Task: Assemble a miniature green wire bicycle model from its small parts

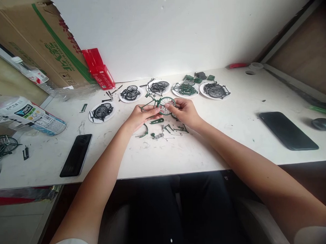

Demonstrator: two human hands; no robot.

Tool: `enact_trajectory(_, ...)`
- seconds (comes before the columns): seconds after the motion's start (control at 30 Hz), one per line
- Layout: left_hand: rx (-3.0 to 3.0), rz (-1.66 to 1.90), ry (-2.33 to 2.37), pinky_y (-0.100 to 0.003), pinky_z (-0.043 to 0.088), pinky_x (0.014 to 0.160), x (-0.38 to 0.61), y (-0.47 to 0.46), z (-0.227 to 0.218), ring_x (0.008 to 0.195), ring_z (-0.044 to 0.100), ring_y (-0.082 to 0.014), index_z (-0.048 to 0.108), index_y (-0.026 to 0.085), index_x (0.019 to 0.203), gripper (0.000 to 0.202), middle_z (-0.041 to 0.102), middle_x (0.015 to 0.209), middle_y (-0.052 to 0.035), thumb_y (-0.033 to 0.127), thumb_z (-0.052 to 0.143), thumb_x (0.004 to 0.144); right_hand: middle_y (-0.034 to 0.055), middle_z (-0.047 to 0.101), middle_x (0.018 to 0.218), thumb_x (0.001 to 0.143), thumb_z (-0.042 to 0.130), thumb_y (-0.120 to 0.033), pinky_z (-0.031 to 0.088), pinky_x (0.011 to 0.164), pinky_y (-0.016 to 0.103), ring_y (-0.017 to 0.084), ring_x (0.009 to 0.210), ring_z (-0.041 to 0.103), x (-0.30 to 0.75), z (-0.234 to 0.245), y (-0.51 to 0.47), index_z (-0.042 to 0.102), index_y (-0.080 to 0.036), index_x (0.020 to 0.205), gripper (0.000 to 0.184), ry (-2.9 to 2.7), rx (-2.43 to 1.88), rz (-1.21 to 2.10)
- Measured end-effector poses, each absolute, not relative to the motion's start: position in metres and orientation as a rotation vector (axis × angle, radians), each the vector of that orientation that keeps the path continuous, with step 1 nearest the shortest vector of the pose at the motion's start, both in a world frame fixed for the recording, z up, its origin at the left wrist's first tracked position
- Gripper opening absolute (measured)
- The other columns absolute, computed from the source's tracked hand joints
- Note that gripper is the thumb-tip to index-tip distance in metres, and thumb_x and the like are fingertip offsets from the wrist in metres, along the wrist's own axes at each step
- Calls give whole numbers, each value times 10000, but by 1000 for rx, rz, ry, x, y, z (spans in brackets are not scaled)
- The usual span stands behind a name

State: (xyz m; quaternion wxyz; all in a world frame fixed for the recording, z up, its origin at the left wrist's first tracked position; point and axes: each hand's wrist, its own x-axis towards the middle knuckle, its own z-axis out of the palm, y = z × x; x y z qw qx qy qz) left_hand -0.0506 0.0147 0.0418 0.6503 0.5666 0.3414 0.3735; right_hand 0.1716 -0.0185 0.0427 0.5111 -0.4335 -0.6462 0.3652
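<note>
My left hand (145, 115) is closed on a small green toy bicycle frame (152, 101). My right hand (185, 112) pinches a green spoked toy wheel (166, 102), which sits against one end of the frame. Whether the wheel is fixed to the frame I cannot tell. On the table just below both hands lie loose green parts: a flat elongated piece (157, 120), a curved mudguard (145, 131), a small rack-like metal piece (158, 136) and thin rod-like parts (176, 128). My fingers hide part of the frame and the wheel rim.
Several paper plates with bike parts, one being a plate of green parts (185, 88), line the table's back. A phone (76, 155), a bottle (38, 115) and an assembled toy bicycle (3, 145) stand left; a dark tablet-like slab (289, 131) and mouse (324, 124) lie right. A red box (103, 76) stands behind.
</note>
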Motion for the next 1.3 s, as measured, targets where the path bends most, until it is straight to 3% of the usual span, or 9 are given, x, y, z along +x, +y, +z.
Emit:
enact_trajectory(0.2,1299,895,770,-364,623,934,-48,14,39,952,810,-248,848,162,963,433,826,1036,-111,497,983,723,-46,390,627,839,756,-804,214,524,289,100,587,277,170,41,-19,531,-211,718,646,-1557,-1028,881)
enact_trajectory(0.33,1309,949,785,-328,620,886,-46,14,38,917,804,-219,842,168,951,413,825,1030,-95,497,972,736,-29,515,675,832,776,-795,281,507,284,110,570,352,173,40,-17,631,-225,922,595,-1507,-1039,915)
enact_trajectory(0.4,1309,999,807,-319,617,875,-45,16,38,915,802,-215,836,167,960,438,827,1046,-100,514,970,729,-31,507,667,862,735,-807,299,507,292,124,561,371,176,38,-14,644,-239,1008,594,-1471,-1060,884)
enact_trajectory(0.5,1285,1100,861,-310,611,867,-45,20,35,910,805,-214,827,162,966,459,830,1024,-108,524,969,721,-18,474,657,960,612,-795,347,549,318,154,586,413,182,35,-9,656,-238,990,559,-1448,-1124,724)
enact_trajectory(0.63,1289,1237,959,-308,608,827,-45,25,32,883,809,-226,813,154,919,460,825,949,-114,531,971,709,44,588,752,1009,638,-655,438,672,373,207,710,527,188,29,-3,704,-217,918,452,-1582,-1274,478)
enact_trajectory(0.77,1305,1304,1012,-303,602,789,-44,28,28,853,806,-228,802,151,899,470,817,905,-115,545,966,703,122,679,927,988,710,-494,493,870,458,309,978,607,189,18,2,792,-217,904,301,-1814,-1331,324)
enact_trajectory(0.93,1256,1306,1030,-292,590,764,-43,28,26,853,806,-232,796,148,889,484,810,892,-115,552,972,689,112,749,899,935,754,-376,462,917,477,331,992,600,188,6,5,857,-225,964,185,-1997,-1365,375)
enact_trajectory(1.07,1245,1316,1044,-282,580,757,-42,27,27,848,804,-224,794,144,888,476,806,897,-111,540,973,691,99,777,880,920,766,-393,433,930,475,322,972,597,189,7,5,851,-220,1024,219,-1978,-1370,382)
enact_trajectory(1.3,1248,1292,1064,-281,570,765,-42,25,27,863,806,-225,784,150,888,462,812,907,-115,530,966,700,108,755,807,876,828,-596,421,865,444,292,900,553,199,29,1,797,-240,732,385,-2132,-1064,631)
